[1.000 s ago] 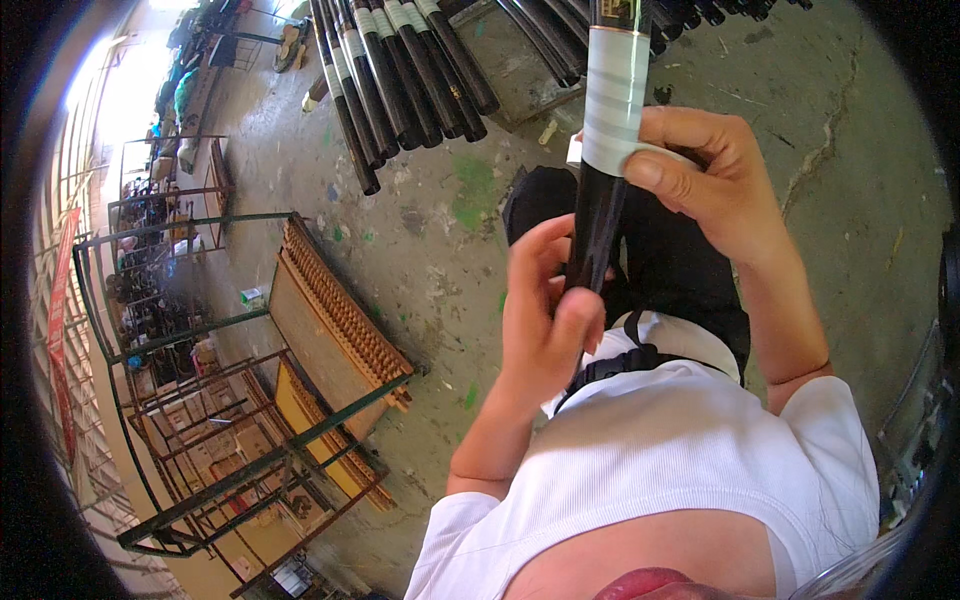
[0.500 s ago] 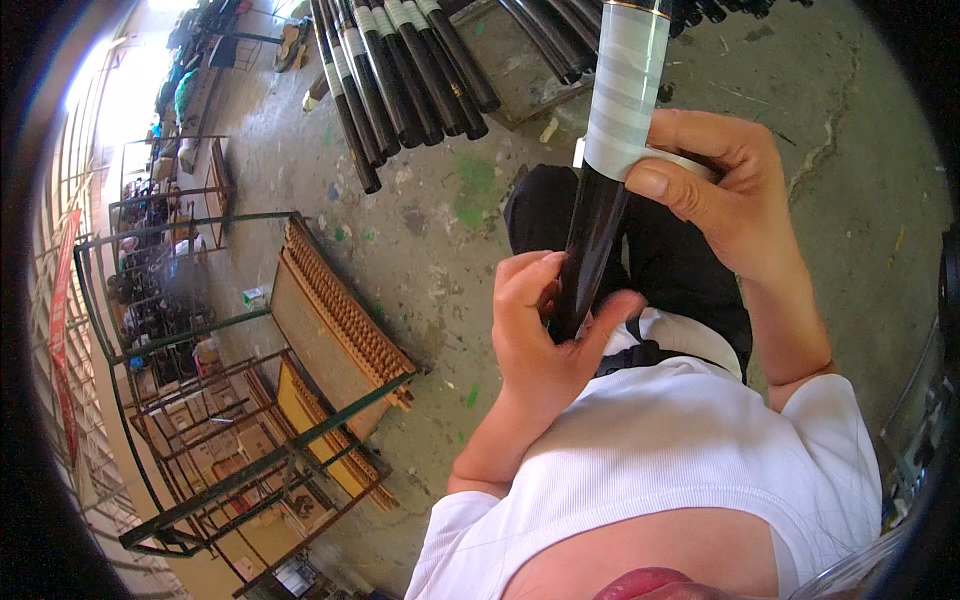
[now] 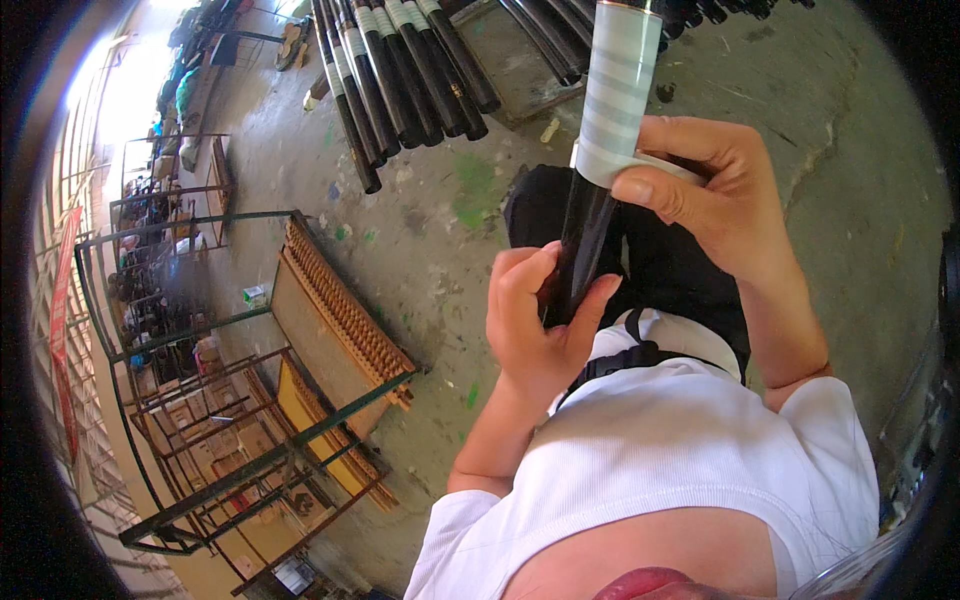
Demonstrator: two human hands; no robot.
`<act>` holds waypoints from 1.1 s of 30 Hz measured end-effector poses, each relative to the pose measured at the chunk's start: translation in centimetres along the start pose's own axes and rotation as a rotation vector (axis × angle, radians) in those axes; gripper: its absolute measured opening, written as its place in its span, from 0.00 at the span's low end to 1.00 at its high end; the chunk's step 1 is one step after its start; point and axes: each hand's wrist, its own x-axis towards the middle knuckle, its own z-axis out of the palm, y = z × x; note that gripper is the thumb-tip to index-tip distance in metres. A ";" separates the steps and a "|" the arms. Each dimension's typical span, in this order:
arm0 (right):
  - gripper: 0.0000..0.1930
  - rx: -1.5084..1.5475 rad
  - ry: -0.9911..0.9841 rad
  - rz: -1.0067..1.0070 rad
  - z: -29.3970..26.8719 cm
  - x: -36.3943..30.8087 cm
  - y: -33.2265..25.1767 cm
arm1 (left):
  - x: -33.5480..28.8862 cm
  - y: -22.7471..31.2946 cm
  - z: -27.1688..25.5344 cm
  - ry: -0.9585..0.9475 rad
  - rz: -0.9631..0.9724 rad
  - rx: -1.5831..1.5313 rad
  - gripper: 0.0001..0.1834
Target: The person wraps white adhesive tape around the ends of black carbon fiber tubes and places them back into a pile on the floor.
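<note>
While the dark pole (image 3: 585, 240) slants up from above the person's lap to the top edge of our view, we see the left grip (image 3: 535, 340) curled around its lower end, fingers on one side and thumb on the other. We find the right grip (image 3: 725, 190) pinching a white strip (image 3: 675, 170) between thumb and fingers, just beside the pole, where it meets the lower edge of a pale wrapped band (image 3: 618, 90). Around that band, we make out slightly darker stripes. Beyond the knees of the black trousers (image 3: 535, 215), we notice a row of dark poles (image 3: 400, 75) with whitish bands, and more poles (image 3: 545, 40) to their right. On the left, we see a green metal frame (image 3: 290, 445) near a board (image 3: 345, 305) edged with brown knobs. Under all this, we see a grey floor (image 3: 450, 330) spotted with green paint.
</note>
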 end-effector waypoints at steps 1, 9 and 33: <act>0.10 0.065 -0.062 0.054 -0.7 0.0 0.2 | 0.1 0.2 -0.6 -0.154 -0.211 -0.437 0.28; 0.14 -0.069 0.033 0.022 0.1 0.0 0.5 | 0.0 0.8 -0.8 -0.176 -0.326 -0.358 0.32; 0.21 0.088 -0.357 0.064 -0.9 0.2 0.0 | 1.2 0.6 -1.1 -0.266 -0.386 -1.078 0.19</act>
